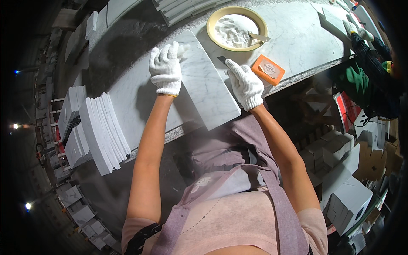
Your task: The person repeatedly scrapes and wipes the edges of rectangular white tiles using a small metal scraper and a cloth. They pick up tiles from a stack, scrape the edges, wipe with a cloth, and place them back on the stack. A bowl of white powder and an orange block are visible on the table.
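My left hand (165,70), in a white knit glove, has its fingers curled at the left edge of a grey-veined white marble tile (202,80). A small pale blur beside its fingertips is too unclear to name. The tile lies slantwise on the marble-topped bench, its near corner jutting past the front edge. On the tile's right side, my gloved right hand (245,87) grips a putty knife whose dark, flat blade (222,60) pokes out beyond the fingers. Its handle is hidden in the glove.
Beyond my right hand are a yellow-rimmed bowl (212,36) of white paste, with a scraper (259,38) in it, and an orange box (268,70). Stacked tiles (104,131) stand at the left. Another person's gloved hands (357,30) work at the far right.
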Demonstrator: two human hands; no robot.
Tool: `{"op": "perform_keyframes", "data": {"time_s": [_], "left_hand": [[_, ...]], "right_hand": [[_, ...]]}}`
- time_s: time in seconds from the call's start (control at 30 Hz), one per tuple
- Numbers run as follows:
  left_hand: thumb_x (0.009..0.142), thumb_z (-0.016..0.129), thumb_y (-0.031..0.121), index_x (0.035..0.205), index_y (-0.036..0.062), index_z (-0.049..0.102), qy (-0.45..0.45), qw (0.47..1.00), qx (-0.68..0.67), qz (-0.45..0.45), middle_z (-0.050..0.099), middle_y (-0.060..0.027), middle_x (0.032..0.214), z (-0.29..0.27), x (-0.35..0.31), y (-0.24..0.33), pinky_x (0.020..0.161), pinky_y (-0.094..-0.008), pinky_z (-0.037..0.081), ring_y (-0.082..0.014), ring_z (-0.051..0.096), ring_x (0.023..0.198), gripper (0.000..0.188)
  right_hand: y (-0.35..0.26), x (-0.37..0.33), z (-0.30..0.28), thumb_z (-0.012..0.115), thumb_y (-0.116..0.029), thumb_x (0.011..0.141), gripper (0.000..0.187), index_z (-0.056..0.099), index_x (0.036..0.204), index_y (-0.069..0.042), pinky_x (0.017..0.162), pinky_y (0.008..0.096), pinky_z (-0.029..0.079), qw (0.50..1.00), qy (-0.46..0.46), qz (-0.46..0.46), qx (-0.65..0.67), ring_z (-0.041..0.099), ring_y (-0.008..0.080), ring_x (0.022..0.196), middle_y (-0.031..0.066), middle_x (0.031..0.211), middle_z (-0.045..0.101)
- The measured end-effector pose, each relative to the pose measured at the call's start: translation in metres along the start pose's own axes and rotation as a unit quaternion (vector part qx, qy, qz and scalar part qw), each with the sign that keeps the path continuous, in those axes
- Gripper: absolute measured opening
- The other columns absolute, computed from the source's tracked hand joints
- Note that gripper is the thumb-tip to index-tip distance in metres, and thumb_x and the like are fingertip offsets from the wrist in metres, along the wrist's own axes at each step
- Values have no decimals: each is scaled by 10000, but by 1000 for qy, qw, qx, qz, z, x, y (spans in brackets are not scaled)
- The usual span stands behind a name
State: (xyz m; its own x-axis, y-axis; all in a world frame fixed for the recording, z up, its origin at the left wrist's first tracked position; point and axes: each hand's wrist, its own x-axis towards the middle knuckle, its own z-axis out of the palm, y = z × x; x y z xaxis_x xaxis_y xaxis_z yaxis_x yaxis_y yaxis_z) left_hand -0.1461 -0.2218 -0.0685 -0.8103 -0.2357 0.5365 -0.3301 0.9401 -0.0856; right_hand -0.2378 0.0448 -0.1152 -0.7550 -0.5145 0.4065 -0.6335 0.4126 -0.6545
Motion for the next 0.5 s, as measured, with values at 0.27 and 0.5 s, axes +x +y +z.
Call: {"op": "perform_keyframes", "data": {"time_s": [0.27,0.5], "left_hand": [[813,775,98,1379,147,665,-28,1000,10,1,693,-83,1306,-6,5,3,1212,-472,410,-282,653,1225,579],[799,772,97,1340,127,679,-7,1000,19,19,703,-89,1247,-11,11,7,1182,-476,431,-299,666,1177,549]], "right_hand": [[-1,2,-2,746,-155,871,543,656,1388,-293,682,410,594,1000,-4,-11,0,743,267,802,37,1012,738],[1,0,-2,723,-156,893,543,635,1412,-291,704,398,594,1000,-23,2,-12,742,265,835,35,1042,736]]}}
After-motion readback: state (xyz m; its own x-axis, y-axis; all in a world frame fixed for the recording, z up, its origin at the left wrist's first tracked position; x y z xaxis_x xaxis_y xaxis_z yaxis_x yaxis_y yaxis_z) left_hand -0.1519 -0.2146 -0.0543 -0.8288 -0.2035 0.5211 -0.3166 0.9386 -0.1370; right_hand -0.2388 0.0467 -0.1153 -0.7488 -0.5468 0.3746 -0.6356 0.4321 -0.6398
